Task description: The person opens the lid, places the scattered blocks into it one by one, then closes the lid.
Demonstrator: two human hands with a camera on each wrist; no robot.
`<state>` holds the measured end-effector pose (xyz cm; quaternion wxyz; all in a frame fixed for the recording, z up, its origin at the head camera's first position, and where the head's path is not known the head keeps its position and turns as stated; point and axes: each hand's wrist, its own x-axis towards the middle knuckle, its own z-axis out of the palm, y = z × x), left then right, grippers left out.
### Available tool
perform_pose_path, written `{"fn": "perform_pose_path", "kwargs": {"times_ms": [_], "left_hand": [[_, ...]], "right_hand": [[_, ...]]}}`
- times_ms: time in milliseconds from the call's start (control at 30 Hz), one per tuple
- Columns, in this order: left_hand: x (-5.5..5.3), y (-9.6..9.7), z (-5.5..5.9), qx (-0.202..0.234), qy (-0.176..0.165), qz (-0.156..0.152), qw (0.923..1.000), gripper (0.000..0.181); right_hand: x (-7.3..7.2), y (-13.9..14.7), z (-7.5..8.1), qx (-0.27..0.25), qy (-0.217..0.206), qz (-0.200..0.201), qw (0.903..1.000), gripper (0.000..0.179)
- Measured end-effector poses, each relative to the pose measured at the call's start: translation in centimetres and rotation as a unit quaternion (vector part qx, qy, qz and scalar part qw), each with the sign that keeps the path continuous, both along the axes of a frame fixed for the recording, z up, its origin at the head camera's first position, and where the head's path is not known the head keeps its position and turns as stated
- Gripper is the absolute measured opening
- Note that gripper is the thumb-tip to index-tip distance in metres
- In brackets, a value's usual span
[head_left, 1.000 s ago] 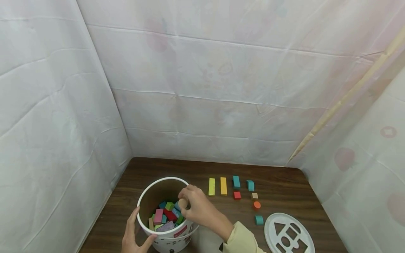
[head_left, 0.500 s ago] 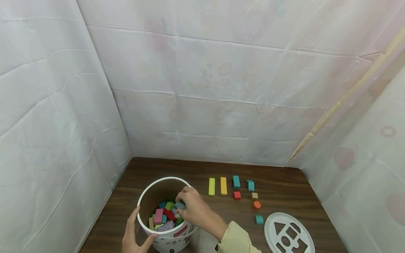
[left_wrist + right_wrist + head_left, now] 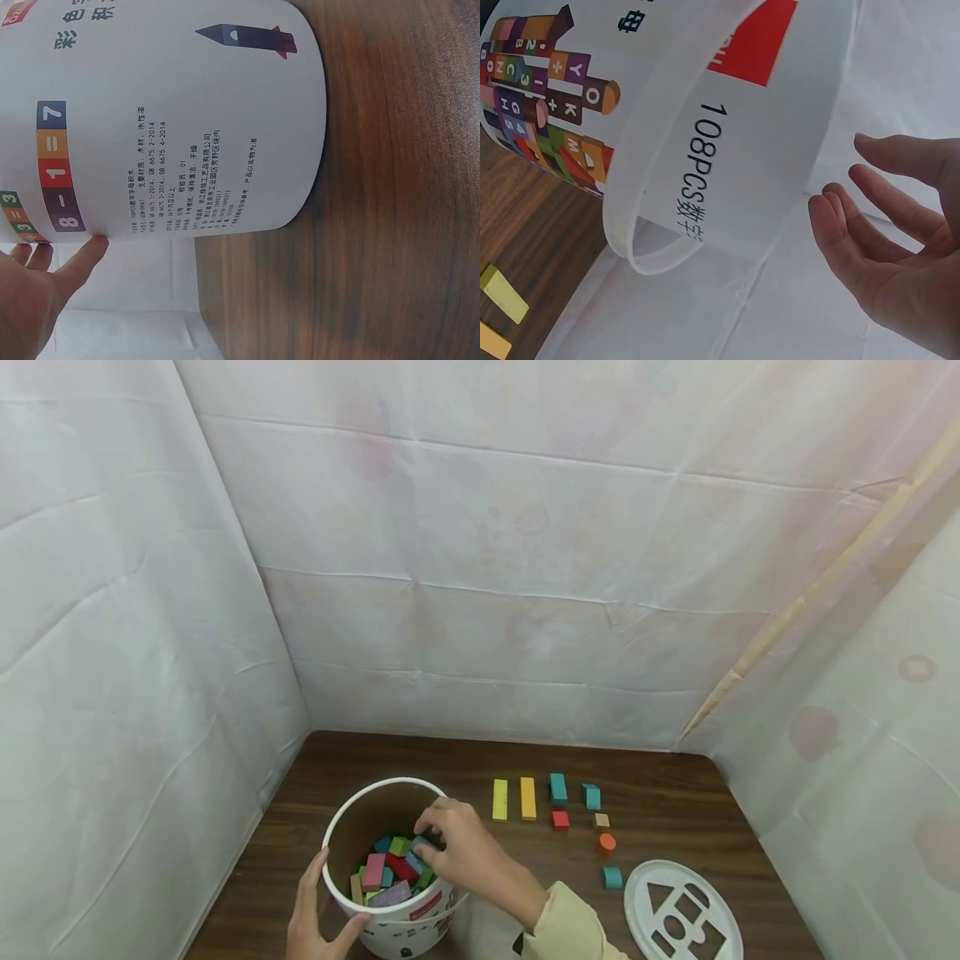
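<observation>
A white printed bucket (image 3: 393, 937) stands at the table's front left with mixed wooden blocks inside, among them a pink block (image 3: 373, 872), a red block (image 3: 400, 866) and a purple block (image 3: 390, 894). My left hand (image 3: 309, 922) rests spread against its left side, fingertips near the rim and thumb on the front; the left wrist view shows straight fingers touching the printed wall. Over the bucket's right rim reaches my right hand (image 3: 472, 856), its fingertips above the blocks. In the right wrist view that hand (image 3: 900, 262) holds nothing, fingers and thumb apart.
Right of the bucket lie a lime block (image 3: 499, 800), a yellow block (image 3: 528, 798), teal blocks (image 3: 558, 788), a red cube (image 3: 560, 821), a tan cube (image 3: 602, 821) and an orange cylinder (image 3: 606, 843). A white shape-cut lid (image 3: 638, 914) lies front right. Fabric walls surround the table (image 3: 450, 752).
My right hand dipped into the bucket with a round tan block, let it go, and has lifted slightly with its fingers apart. My left hand has stayed on the bucket.
</observation>
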<state>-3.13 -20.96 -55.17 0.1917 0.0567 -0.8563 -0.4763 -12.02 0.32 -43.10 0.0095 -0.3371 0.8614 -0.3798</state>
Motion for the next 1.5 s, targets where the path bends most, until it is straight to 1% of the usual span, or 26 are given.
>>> {"fn": "perform_pose_path", "kwargs": {"times_ms": [200, 367, 600, 800, 1000, 1267, 1400, 1500], "left_hand": [[0.0, 0.0, 0.0, 0.0, 0.001, -0.001, 1.0, 0.101], [-0.1, 0.0, 0.0, 0.004, 0.003, -0.001, 1.0, 0.1], [-0.2, 0.1, 0.0, 0.008, 0.007, 0.001, 0.9999, 0.099], [-0.2, 0.1, 0.1, 0.005, 0.004, 0.0, 1.0, 0.099], [-0.1, 0.1, 0.0, 0.002, 0.005, 0.0, 1.0, 0.1], [-0.1, 0.1, 0.0, 0.004, -0.004, 0.0, 1.0, 0.099], [-0.1, 0.1, 0.0, 0.003, -0.005, 0.005, 1.0, 0.099], [-0.1, 0.1, 0.0, 0.002, 0.0, 0.006, 1.0, 0.099]], "right_hand": [[0.2, 0.4, 0.6, 0.006, 0.012, -0.003, 0.9999, 0.011], [0.3, 0.8, 0.9, 0.015, 0.02, -0.014, 0.9996, 0.012], [0.5, 1.7, 1.3, 0.021, 0.017, -0.04, 0.9988, 0.014], [0.6, 2.4, 1.5, 0.011, 0.03, -0.058, 0.9978, 0.013], [0.8, 3.3, 1.2, -0.001, 0.038, -0.071, 0.9968, 0.013], [0.9, 5.1, 0.5, -0.002, 0.024, -0.098, 0.9949, 0.017], [0.9, 5.9, 0.1, 0.004, 0.044, -0.109, 0.9931, 0.016], [1.0, 6.4, -0.2, 0.008, 0.062, -0.118, 0.991, 0.015]]}}
